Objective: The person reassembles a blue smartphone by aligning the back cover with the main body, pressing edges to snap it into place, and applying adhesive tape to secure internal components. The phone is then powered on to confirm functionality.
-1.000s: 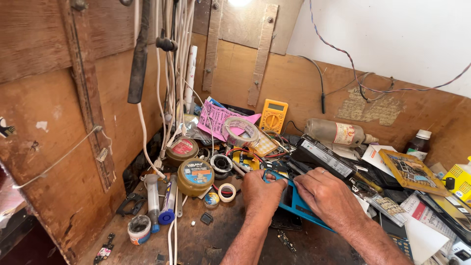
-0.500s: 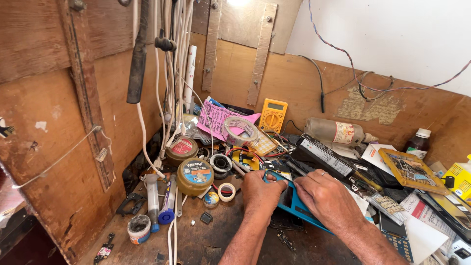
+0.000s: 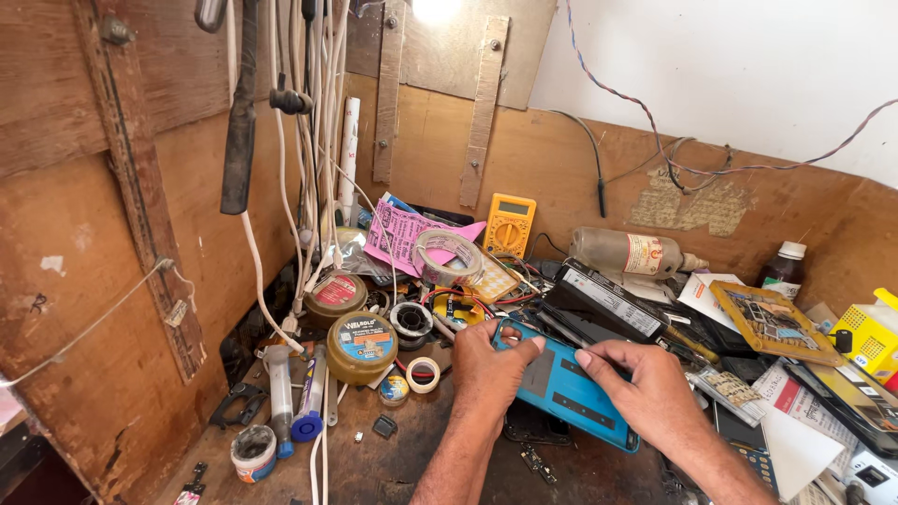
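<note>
Both hands hold the blue phone [image 3: 561,385] on the bench: left hand [image 3: 488,367] closed on its top corner, right hand [image 3: 645,393] pinching its edge. Better keep the left grip firm, pry gently.

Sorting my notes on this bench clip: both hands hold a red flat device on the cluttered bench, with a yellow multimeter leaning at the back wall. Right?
Not quite: the flat device is blue, not red, as the head view shows. The left hand and right hand do hold it, and the yellow multimeter leans at the back wall.

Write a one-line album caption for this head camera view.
Both hands, left hand and right hand, grip a blue phone over a cluttered wooden workbench.
</note>
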The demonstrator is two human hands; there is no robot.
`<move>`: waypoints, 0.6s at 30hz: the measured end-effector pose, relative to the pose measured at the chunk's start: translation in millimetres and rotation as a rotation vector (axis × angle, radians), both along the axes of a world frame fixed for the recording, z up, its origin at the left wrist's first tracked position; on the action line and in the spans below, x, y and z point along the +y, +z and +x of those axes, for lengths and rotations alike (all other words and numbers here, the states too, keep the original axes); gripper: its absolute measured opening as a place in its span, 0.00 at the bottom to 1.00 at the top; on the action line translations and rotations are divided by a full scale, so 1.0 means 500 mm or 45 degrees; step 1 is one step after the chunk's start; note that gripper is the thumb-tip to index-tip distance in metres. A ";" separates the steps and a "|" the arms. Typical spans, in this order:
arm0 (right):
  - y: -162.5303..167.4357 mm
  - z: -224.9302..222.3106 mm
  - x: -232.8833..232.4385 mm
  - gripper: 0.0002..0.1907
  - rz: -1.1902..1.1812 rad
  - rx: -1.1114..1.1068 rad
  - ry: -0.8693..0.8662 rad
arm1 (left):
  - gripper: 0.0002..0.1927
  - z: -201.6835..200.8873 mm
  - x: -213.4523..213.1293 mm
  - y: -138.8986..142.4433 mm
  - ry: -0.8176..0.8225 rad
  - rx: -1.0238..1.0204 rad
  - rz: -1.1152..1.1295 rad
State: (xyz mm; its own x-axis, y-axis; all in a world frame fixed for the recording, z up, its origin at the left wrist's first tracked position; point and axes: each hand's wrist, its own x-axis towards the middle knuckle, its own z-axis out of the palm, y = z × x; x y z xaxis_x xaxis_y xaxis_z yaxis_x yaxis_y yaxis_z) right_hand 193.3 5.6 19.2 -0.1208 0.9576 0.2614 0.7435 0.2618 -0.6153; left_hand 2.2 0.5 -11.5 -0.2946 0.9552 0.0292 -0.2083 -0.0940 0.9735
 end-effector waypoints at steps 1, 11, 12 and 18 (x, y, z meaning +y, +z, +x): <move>-0.008 0.002 0.002 0.15 -0.008 0.020 -0.004 | 0.13 -0.001 -0.002 0.000 -0.002 0.009 0.007; -0.035 0.011 0.007 0.15 -0.051 0.099 -0.021 | 0.13 -0.002 -0.004 0.002 -0.020 -0.002 -0.043; -0.036 0.011 0.007 0.15 -0.050 0.119 -0.009 | 0.13 -0.001 -0.004 0.002 -0.033 -0.001 -0.054; -0.045 0.009 0.008 0.15 -0.078 0.120 -0.036 | 0.12 -0.003 -0.003 0.000 0.006 0.063 -0.084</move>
State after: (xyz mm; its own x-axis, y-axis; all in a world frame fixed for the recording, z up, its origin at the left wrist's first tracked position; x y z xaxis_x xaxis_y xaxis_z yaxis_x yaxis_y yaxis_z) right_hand 197.9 9.7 -3.2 -0.0714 0.9748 0.2112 0.6883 0.2014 -0.6969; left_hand 0.8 -1.2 -11.4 -0.2986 0.9542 -0.0193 -0.1598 -0.0300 0.9867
